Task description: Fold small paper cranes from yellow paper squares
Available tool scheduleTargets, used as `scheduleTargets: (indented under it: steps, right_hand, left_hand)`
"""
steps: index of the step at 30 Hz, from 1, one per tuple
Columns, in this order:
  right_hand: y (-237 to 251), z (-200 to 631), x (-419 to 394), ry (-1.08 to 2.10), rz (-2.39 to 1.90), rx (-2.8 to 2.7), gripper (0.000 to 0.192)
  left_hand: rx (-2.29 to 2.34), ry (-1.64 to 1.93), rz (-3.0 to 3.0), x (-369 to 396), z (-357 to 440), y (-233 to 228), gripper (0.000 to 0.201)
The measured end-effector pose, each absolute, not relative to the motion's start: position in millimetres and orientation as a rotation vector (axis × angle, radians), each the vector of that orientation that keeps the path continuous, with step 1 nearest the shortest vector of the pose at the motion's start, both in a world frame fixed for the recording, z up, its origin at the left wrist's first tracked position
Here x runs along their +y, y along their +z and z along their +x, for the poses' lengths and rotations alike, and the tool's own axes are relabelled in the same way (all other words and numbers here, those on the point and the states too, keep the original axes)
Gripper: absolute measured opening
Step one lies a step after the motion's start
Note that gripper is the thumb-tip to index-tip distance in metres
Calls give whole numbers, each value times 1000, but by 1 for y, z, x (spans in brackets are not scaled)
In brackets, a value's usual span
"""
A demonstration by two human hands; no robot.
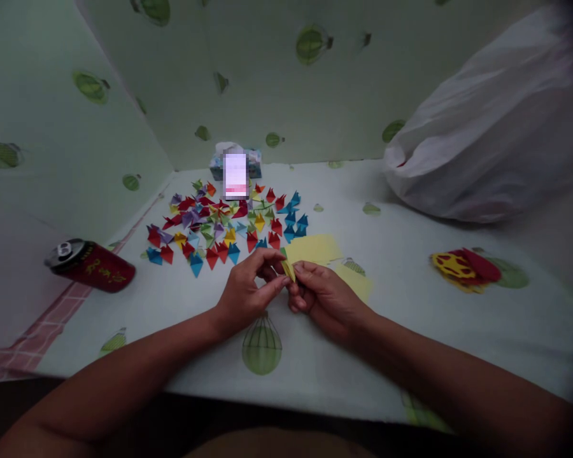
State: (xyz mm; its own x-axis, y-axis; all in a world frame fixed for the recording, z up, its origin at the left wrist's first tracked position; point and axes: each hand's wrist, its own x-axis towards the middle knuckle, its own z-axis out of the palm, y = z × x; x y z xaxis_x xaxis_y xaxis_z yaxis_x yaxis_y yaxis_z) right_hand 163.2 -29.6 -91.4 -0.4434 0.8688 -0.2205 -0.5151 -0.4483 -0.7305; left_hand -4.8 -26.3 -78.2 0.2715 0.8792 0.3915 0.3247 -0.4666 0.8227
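Note:
A small folded piece of yellow paper point(289, 270) is pinched between my two hands above the middle of the table. My left hand point(252, 284) grips its left side with thumb and fingertips, the fingers curled. From the right, my right hand point(325, 294) closes on its lower end between thumb and bent forefinger. Just beyond the hands lie flat yellow paper sheets point(316, 249), with another yellow sheet point(356, 281) partly hidden by my right hand. Many small folded paper pieces point(222, 252) in red, blue, green, purple and yellow are spread beyond my left hand.
A red drink can point(93, 266) stands at the left edge. At the back, a phone point(235, 175) with a blurred screen leans before a tissue box point(254, 163). A large white plastic bag point(482, 140) fills the back right. Red and yellow cut-outs point(465, 268) lie right.

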Motion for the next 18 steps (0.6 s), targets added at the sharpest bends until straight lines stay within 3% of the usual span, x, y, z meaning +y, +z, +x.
scheduleTargets:
  steps: [12, 18]
  right_hand:
    - [-94, 163, -31, 1958, -734, -752, 31]
    - [-88, 166, -32, 1697, -869, -976, 25]
  left_hand:
    - [1107, 1145, 1939, -26, -5, -78, 18]
    - [1099, 1130, 1741, -26, -4, -76, 17]
